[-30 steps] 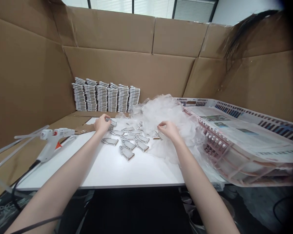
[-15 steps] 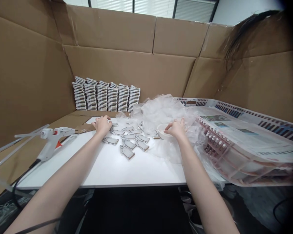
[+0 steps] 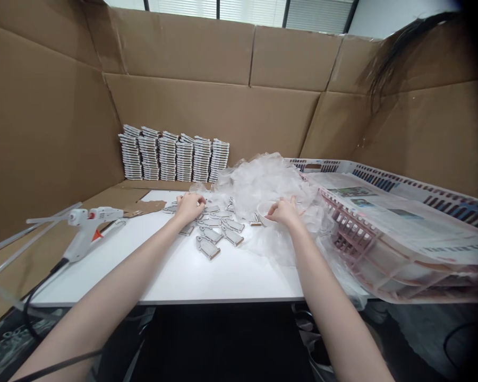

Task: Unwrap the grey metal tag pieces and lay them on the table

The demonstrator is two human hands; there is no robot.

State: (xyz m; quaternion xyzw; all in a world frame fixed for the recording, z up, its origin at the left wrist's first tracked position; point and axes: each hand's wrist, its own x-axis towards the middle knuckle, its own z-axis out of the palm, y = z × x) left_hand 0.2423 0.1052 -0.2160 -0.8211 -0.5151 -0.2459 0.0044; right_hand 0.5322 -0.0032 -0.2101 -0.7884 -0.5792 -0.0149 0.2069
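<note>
Your left hand (image 3: 190, 206) rests curled on the grey tag-shaped pieces (image 3: 215, 233) spread on the white surface (image 3: 207, 276); whether it grips one, I cannot tell. Your right hand (image 3: 283, 211) pinches the small white cup (image 3: 263, 211) beside the clear plastic heap (image 3: 263, 180).

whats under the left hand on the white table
The left hand rests on grey tag-shaped pieces scattered on the white table; what its palm covers is hidden.

Bare white table (image 3: 191, 270) is left open near the front edge. Passage is blocked leftward by the glue gun (image 3: 88, 229), rightward by the crate (image 3: 386, 233), and apparently behind by plastic wrap (image 3: 263, 183).
</note>
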